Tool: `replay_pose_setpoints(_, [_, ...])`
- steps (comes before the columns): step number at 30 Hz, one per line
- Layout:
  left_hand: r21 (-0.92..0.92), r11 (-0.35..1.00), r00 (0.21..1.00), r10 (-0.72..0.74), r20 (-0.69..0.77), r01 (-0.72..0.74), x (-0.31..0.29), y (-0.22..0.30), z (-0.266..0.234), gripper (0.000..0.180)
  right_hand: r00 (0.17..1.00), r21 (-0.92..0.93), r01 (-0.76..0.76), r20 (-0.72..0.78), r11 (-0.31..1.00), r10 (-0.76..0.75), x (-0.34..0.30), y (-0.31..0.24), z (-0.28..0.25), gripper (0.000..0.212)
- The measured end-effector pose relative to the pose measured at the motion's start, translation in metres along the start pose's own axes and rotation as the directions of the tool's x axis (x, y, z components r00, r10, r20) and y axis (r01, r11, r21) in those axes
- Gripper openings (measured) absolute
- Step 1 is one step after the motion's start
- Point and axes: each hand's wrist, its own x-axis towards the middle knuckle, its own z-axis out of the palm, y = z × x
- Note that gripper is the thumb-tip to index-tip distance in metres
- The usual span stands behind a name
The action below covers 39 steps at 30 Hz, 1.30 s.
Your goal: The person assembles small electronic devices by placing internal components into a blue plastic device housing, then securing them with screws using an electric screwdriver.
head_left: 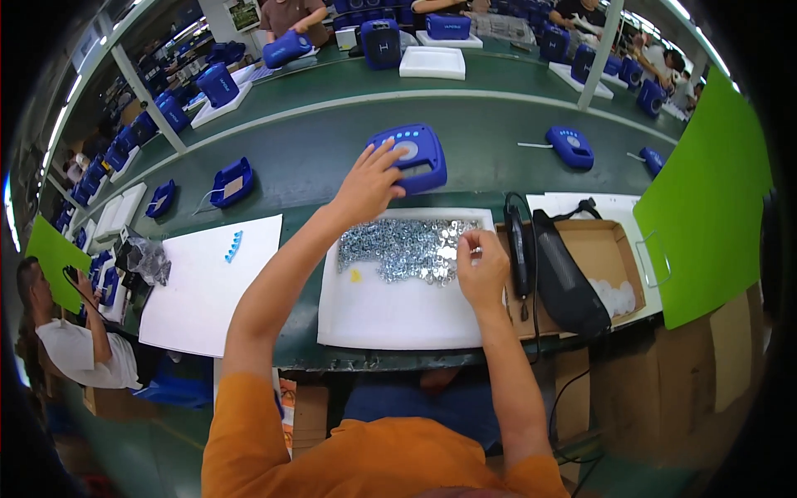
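Casing (433,156) points its button row (407,134) forward, long axis unclear.

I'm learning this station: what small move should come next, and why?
Probably pick one piece from the small metal parts with the right hand: it is at their right side, while the left hand touches the blue housing. Whether the right hand already pinches one is unclear.

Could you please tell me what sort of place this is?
It looks like a factory assembly line: many similar blue housings on long green worktops, a white tray of small metal parts, and other people working nearby.
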Motion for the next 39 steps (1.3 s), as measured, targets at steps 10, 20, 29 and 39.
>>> replay_pose_setpoints(10, [0.288, 0.639, 0.663, -0.748, 0.016, 0.713, -0.069, -0.161, 0.053, 0.073, 0.992, -0.02, -0.005, 0.129, 1.0, 0.008, 0.001, -0.007, 0.012, 0.006])
replay_pose_setpoints(20, [0.623, 0.261, 0.363, -0.931, -0.04, 0.737, -0.232, -0.236, -0.014, 0.069, 0.985, -0.072, -0.042, 0.166, 0.997, 0.054, -0.008, -0.004, 0.004, 0.005])
replay_pose_setpoints(29, [0.244, 0.593, 0.641, -0.711, -0.289, 0.767, -0.211, -0.232, -0.031, 0.018, 0.974, -0.043, -0.031, 0.221, 0.999, 0.04, -0.014, -0.005, 0.013, 0.006])
replay_pose_setpoints(39, [-0.998, 0.054, 0.581, -0.813, -0.035, 0.017, -0.109, -0.018, -0.078, 0.014, 0.981, -0.041, -0.055, 0.182, 0.998, 0.062, 0.001, -0.003, 0.008, 0.011])
